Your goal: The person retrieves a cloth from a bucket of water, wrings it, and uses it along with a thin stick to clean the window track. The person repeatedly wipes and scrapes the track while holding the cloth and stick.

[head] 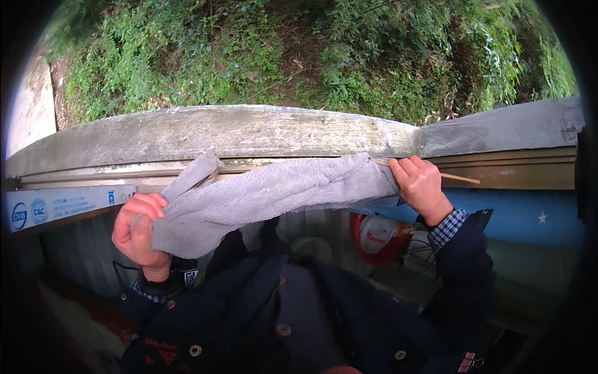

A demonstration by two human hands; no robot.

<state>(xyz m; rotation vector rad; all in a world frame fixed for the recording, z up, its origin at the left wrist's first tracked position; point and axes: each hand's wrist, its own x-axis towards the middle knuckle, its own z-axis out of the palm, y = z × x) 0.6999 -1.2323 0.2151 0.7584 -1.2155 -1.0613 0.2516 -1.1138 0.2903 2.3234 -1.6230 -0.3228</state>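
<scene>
A grey terry cloth (pixel 280 187) stretches between my two hands above the window's sliding track, bunched lengthwise. My left hand (pixel 140 229) grips its left end, thumb on the near side and fingers curled over. A narrow flap of the cloth sticks up beyond that hand. At the other end, my right hand (pixel 418 187) is closed on a thin wooden stick (pixel 460 178), right by the cloth's edge. The stick pokes out to the right of the fist, and a short piece shows on its left. Whether the stick runs on inside the cloth is hidden.
Beyond the metal window track (pixel 93 174) lies a weathered concrete ledge (pixel 243 128), then a green slope (pixel 187 70). A printed strip (pixel 70 205) borders the track at left. Below right are a blue panel (pixel 509 215) and a red container (pixel 362 238).
</scene>
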